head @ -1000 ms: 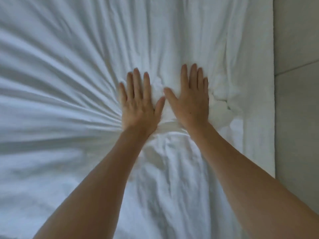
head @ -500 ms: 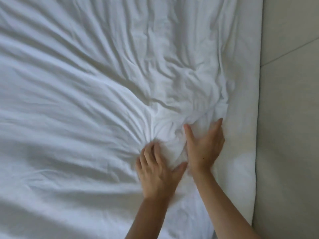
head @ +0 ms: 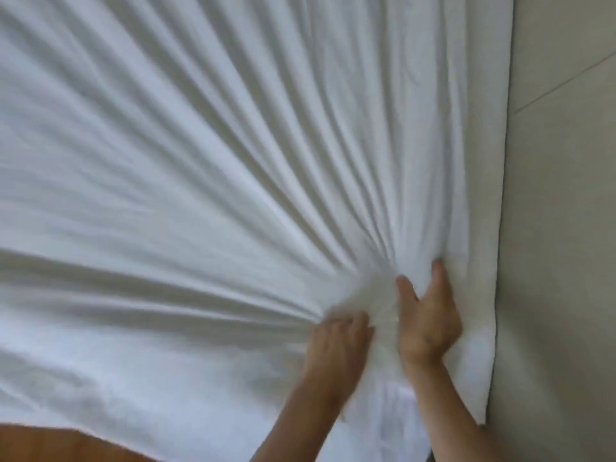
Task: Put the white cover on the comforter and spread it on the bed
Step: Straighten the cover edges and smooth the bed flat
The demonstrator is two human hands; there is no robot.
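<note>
The white cover [head: 200,161] lies over the bed and fills most of the view, drawn into long folds that fan out from a bunched spot near the lower right. My left hand [head: 336,345] grips that bunch with curled fingers. Right beside it, my right hand [head: 428,315] pinches the same bunch between thumb and fingers. The comforter itself is hidden under the fabric.
The cover's right edge [head: 500,228] runs down beside a pale grey floor [head: 560,261]. A brown wooden surface [head: 66,445] shows at the bottom left, below the cover's near edge.
My hands went from flat on the fabric to gripping a bunch of it and have drawn it toward me. The loose wrinkles have pulled into taut radiating folds.
</note>
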